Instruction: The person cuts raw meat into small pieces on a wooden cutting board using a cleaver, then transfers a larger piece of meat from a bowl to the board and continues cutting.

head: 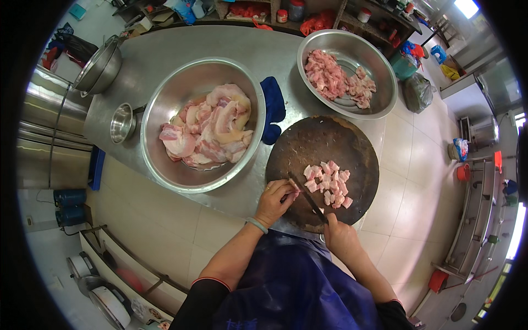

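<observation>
My left hand (pixel 277 201) pinches a strip of raw meat (pixel 294 185) on the round wooden chopping block (pixel 284 152). In my right hand (pixel 340 235) is the handle of a kitchen knife (pixel 311 201), its dark blade beside that strip. Several small cut pieces of pale pink meat (pixel 328 181) lie in a loose pile right of the blade. A large steel basin (pixel 154 123) on the left holds big slabs of raw meat with skin and fat (pixel 214 128). Beyond the block, another steel basin (pixel 381 105) contains two heaps of cut meat (pixel 326 74).
A dark blue cloth (pixel 273 103) lies between the left basin and the block on the steel table (pixel 177 41). A small steel bowl (pixel 123 123) sits at the left, near stacked steel pans (pixel 99 68) at the edge. Shelves with jars (pixel 282 16) line the far side.
</observation>
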### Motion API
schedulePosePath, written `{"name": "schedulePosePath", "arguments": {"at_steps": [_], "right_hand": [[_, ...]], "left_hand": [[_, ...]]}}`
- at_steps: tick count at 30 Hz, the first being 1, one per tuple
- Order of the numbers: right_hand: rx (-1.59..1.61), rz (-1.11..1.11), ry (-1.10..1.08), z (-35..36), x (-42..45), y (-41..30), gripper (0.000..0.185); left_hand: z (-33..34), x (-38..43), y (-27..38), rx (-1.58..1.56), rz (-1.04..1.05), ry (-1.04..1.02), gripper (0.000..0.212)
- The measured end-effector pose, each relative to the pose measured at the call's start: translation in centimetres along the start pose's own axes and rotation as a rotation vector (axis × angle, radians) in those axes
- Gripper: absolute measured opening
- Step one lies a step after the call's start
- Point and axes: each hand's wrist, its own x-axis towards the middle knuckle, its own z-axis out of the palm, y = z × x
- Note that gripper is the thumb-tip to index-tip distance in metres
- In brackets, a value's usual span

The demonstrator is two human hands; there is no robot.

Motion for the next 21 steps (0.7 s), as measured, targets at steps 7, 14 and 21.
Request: {"name": "schedulePosePath", "arguments": {"at_steps": [7, 14, 21], "right_hand": [[-0.124, 0.027, -0.045, 1.1, -1.0, 0.3, 0.015], [-0.139, 0.099, -0.156, 0.5, -0.3, -0.8, 0.015], [-0.145, -0.012, -0.054, 3.8, 9.6, -2.2, 0.022]], "left_hand": [[0.0, 0.0, -0.5, 0.034, -0.003, -0.036, 0.016], [0.1, -0.2, -0.9, 0.044, 0.005, -0.033, 0.016], [0.4, -0.2, -1.0, 0.022, -0.022, -0.049, 0.016]]}}
